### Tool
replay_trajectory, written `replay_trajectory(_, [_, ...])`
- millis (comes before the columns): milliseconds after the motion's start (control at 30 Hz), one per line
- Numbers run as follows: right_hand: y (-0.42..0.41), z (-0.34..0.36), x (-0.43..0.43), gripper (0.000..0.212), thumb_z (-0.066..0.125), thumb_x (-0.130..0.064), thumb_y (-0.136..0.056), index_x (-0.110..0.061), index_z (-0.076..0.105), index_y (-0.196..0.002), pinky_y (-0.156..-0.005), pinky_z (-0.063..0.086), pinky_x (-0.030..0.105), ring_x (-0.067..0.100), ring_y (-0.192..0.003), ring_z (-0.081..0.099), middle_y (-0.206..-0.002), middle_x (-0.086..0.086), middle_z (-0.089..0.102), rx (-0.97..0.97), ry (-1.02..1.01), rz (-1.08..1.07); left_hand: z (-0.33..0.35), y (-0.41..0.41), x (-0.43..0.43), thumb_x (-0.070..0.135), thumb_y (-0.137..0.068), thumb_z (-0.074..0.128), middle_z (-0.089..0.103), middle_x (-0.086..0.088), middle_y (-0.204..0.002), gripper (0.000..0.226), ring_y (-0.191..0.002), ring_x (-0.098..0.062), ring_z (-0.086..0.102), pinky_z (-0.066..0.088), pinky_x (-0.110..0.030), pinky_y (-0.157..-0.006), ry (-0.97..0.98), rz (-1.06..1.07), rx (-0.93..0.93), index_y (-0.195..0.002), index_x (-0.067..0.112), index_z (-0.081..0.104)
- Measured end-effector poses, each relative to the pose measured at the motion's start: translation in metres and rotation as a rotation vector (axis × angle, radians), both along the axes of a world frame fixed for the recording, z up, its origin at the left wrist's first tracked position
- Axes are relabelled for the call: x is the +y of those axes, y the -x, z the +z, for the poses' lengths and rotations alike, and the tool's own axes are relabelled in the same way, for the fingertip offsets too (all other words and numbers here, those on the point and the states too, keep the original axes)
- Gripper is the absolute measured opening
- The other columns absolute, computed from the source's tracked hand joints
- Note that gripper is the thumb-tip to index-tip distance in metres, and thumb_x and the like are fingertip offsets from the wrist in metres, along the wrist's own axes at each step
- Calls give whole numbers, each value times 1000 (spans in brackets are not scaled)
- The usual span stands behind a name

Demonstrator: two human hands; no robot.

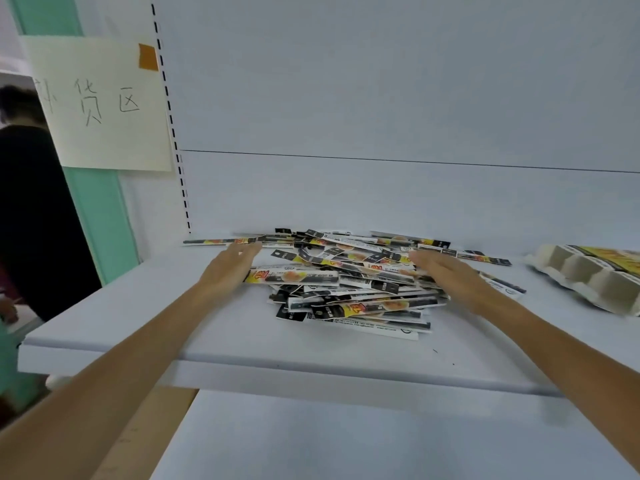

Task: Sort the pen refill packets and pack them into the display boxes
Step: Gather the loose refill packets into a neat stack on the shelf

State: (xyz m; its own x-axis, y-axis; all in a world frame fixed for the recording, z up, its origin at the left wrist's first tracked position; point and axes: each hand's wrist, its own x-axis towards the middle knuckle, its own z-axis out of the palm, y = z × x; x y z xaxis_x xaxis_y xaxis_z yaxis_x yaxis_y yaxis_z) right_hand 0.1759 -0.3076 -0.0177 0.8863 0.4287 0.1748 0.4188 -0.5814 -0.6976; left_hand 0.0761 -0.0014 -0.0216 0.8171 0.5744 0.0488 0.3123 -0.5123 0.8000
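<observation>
Here I flank the pile of refill packets at frame centre: left hand and right hand flat, fingers straight, apparently touching it; display box far right.

Bright, flat, cool light over the shelf, faint shadow under its front lip, left hand and right hand motion-blurred, wide-angle bowing at the edges, dim at far left

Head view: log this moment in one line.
left hand: open, touching packets | right hand: open, on packets | packets: heaped on shelf
</observation>
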Motion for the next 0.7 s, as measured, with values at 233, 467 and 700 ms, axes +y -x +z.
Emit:
replay_trajectory(233, [9, -6, 28, 57, 41, -54, -91, -23, 40, -139, -93, 25, 25, 16, -128, 39, -144, -1, 41, -11, -4, -54, -2, -15, -40, 43, -98, 30, 53, -3, -108, 36, -87, -15, 49, 33, -31, -73, 123, -69, -66, -118, 19, 48])
replay_trajectory(467, [13, -10, 44, 42, 53, -23, -91, -10, 48, -130, -98, 36, 31, 23, -120, 48, -133, 7, 51, -102, -60, -223, 9, -28, -63, 9, -90, 34, 41, -1, -70, 22, -62, -15, 35, 24, -30, -56, 114, -38, -197, -71, 16, 41])
replay_trajectory(700, [2, -9, 38, 26, 49, -16, -87, -6, 55, -110, -83, 46, 37, 26, -103, 51, -114, 10, 59, -168, 55, -428, 8, -21, -48, 33, -90, 48, 59, 4, -108, 25, -100, -15, 50, 38, -34, -87, 168, -102, -220, -86, 18, 67])
